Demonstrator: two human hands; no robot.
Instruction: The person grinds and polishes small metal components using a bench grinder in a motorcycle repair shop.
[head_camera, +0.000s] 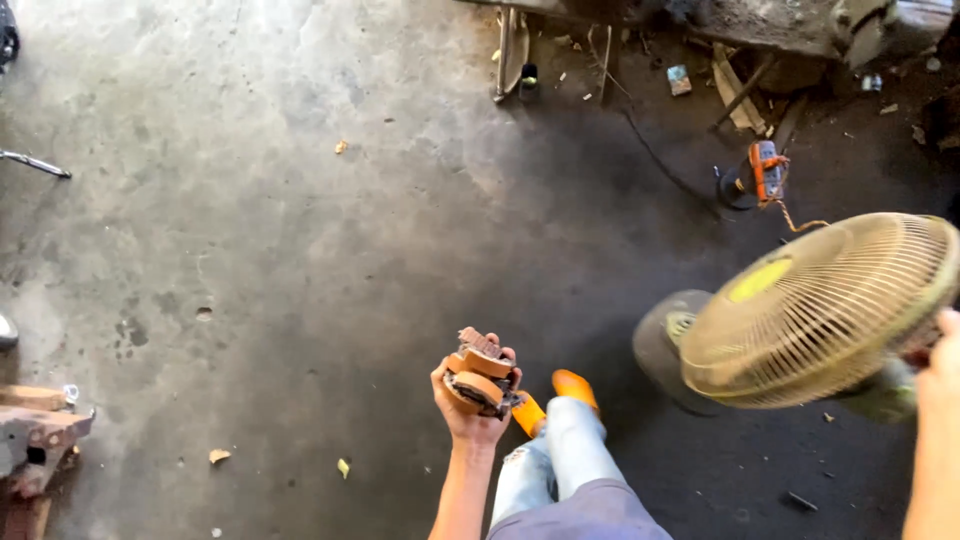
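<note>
from my remote seat, the head view looks straight down on a stained concrete floor. at the far left edge sits a rusty metal block on wood. moving right, a few dry leaf scraps lie on the concrete. near the bottom centre, the left hand is raised palm-up, fingers curled tight around a stack of worn brown brake shoes, which rest in the palm above the person's legs. just beside that hand i see pale jeans and orange footwear on the floor. at the top centre, metal scraps lie under a bench edge. further right, an orange power tool lies near the top with its cord trailing. right of the legs, a cream floor fan tilts its grille upward. at the far right edge, the right hand sits at the fan's rear; it touches the fan, but i cannot tell how its fingers are set, since the frame cuts them off.
</note>
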